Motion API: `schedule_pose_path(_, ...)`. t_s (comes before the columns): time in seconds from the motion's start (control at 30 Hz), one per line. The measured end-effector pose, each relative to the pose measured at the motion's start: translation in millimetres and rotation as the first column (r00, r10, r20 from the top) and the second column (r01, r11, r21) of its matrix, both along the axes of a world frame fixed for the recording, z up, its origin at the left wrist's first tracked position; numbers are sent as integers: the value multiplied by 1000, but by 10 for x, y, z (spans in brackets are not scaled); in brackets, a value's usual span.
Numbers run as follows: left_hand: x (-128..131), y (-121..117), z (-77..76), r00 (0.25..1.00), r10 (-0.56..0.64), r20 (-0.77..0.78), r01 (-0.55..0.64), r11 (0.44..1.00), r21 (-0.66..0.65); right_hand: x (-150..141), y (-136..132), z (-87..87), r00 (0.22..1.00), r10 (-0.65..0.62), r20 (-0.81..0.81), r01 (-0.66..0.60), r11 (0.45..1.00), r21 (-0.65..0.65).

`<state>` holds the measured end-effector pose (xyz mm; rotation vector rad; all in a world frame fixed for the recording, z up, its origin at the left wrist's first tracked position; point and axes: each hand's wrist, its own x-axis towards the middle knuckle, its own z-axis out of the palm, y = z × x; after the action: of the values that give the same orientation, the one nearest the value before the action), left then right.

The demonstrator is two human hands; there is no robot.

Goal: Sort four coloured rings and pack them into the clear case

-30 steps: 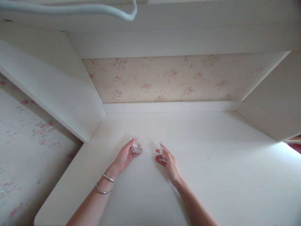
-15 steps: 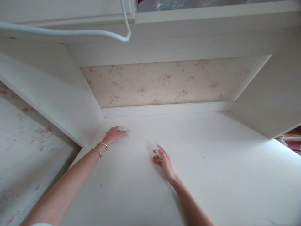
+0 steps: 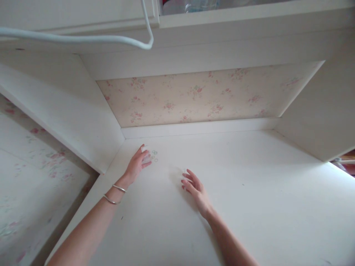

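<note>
My left hand (image 3: 135, 164), with two silver bangles at the wrist, is closed around a small clear container (image 3: 145, 154) near the back left of the white desk (image 3: 155, 221). Just right of its fingers, several small thin rings (image 3: 154, 156), like little elastic bands, lie loose on the desktop. Nearer the middle, my right hand (image 3: 197, 190) rests on its edge with fingers curled. A clear piece (image 3: 184, 175), perhaps a lid, shows faintly between its fingers; most of it is hidden.
White side panels (image 3: 66, 103) rise at the left and right, and floral wallpaper (image 3: 177, 99) covers the back. Overhead, a thick white cable (image 3: 83, 38) hangs below a cabinet (image 3: 69, 14). Clear items sit on the shelf above. A tiny dark speck (image 3: 122, 218) lies on the desk.
My left hand carried the clear container to the back left, and small rings now lie spread on the desk beside it. My right hand stayed near the middle. The view tilted up.
</note>
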<state>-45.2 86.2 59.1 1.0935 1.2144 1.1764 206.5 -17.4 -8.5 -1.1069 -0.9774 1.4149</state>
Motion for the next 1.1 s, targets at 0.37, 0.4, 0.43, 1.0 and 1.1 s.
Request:
schedule_pose_path(0.37, 972, -883, -294, 741, -90, 665, 220, 969, -114, -224, -73, 38, 910, -231, 344, 108, 934, 341)
schedule_pose_path(0.4, 1028, -922, -315, 739, -84, 668, 213, 970, -114, -242, -83, 71, 886, -246, 394, 95, 927, 364)
schedule_pose_path(0.43, 1069, -952, -333, 743, -79, 665, 208, 971, -118, -254, -92, 105, 858, -258, 443, 80, 921, 382)
schedule_pose_path(1.0, 1022, -976, -381, 793, -12, 609, 132, 979, -153, -282, -257, 415, 839, -125, 530, -56, 949, 311)
schedule_pose_path(1.1, 999, -997, -366, 801, -62, 596, 200, 965, -168, -122, -442, 585, 865, -217, 452, 93, 955, 281)
